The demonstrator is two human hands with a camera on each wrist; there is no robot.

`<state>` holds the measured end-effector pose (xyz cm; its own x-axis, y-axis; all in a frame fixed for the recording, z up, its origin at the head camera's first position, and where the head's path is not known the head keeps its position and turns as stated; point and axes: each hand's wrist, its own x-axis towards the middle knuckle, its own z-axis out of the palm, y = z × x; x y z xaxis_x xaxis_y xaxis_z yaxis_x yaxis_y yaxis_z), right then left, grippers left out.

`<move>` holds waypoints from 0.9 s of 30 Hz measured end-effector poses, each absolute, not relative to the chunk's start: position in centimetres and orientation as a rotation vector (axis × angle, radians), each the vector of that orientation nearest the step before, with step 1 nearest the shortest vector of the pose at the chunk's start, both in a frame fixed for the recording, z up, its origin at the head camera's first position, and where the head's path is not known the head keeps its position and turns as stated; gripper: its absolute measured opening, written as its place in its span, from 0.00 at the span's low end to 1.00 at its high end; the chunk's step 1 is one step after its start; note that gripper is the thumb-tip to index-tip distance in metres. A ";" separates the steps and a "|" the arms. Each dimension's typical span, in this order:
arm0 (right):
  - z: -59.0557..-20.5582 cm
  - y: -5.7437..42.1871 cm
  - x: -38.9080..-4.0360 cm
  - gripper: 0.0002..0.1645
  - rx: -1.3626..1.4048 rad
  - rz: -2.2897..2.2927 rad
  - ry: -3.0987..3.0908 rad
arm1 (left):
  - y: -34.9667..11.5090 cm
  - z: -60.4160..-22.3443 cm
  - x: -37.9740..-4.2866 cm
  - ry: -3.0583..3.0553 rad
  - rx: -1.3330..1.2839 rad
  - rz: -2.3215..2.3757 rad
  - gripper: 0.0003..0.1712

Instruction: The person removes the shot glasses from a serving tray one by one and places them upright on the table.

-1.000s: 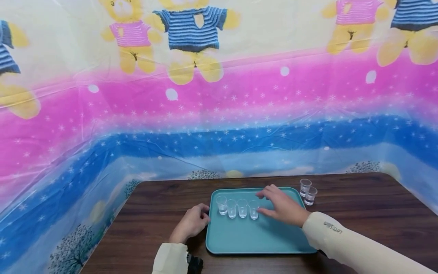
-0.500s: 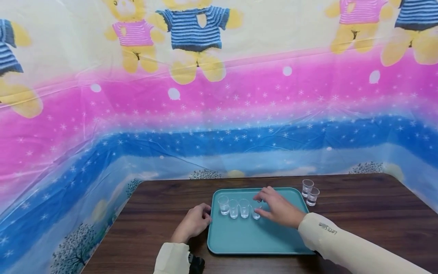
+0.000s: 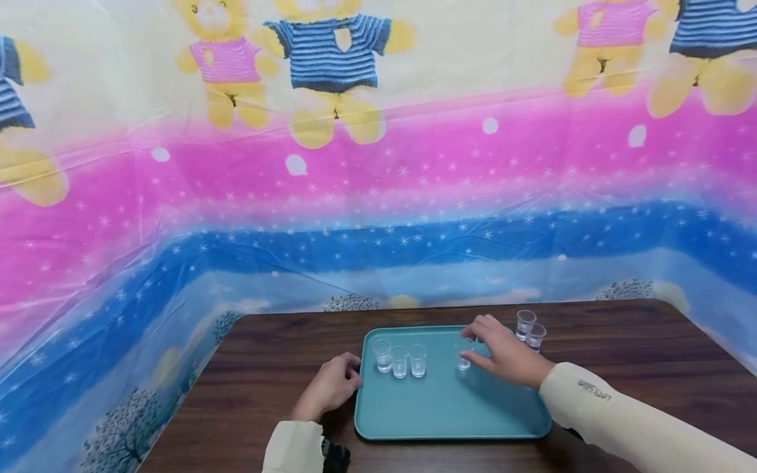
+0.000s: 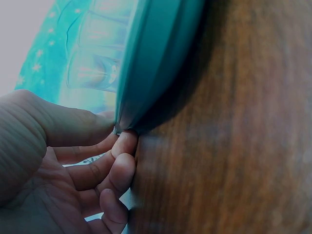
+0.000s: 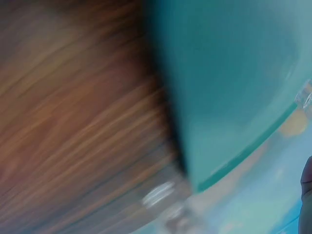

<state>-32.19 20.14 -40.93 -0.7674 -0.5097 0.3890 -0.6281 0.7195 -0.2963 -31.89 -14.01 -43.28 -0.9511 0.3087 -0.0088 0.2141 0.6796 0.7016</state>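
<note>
In the head view a teal tray lies on the wooden table. My left hand pinches the tray's left rim, the thumb at the edge and the other fingers curled beneath it. Above the tray's right half, my right hand grips a small clear shot glass upright between thumb and fingers. Three similar shot glasses stand in a row on the tray's left side. Only a sliver of the right hand appears in the right wrist view.
Two more shot glasses holding clear liquid stand on the table just beyond the tray's right back corner, close to my right hand. A printed curtain with bears hangs behind the table.
My right hand has closed on the rightmost shot glass in the row and carried it to the right, leaving a gap beside the other three. The left hand has stayed at the tray's rim.
</note>
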 end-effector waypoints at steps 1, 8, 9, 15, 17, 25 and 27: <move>-40.9 20.8 -32.1 0.18 0.887 0.591 -2.649 | -14.0 -43.3 -31.9 2.761 0.431 1.129 0.18; -40.9 24.8 -31.4 0.18 0.799 0.543 -2.665 | -13.9 -43.4 -32.1 2.767 0.426 1.111 0.18; -40.9 25.3 -31.4 0.18 0.793 0.544 -2.663 | -13.8 -43.4 -32.1 2.766 0.421 1.109 0.18; -40.8 27.3 -31.3 0.16 0.740 0.543 -2.655 | -14.0 -43.2 -32.2 2.730 0.369 1.103 0.18; -40.9 28.0 -31.2 0.17 0.722 0.546 -2.650 | -14.0 -43.2 -32.3 2.726 0.361 1.096 0.18; -42.1 30.7 -30.8 0.18 0.639 0.485 -2.596 | -13.9 -43.2 -32.4 2.741 0.378 1.096 0.18; -42.5 31.1 -30.8 0.18 0.623 0.474 -2.592 | -13.8 -43.2 -32.4 2.743 0.385 1.098 0.18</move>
<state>-30.76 31.08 -42.46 -0.8063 -0.3463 0.4796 -0.4936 0.8406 -0.2229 -32.41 -13.77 -43.20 -0.9537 0.2958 -0.0537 0.1771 0.6972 0.6947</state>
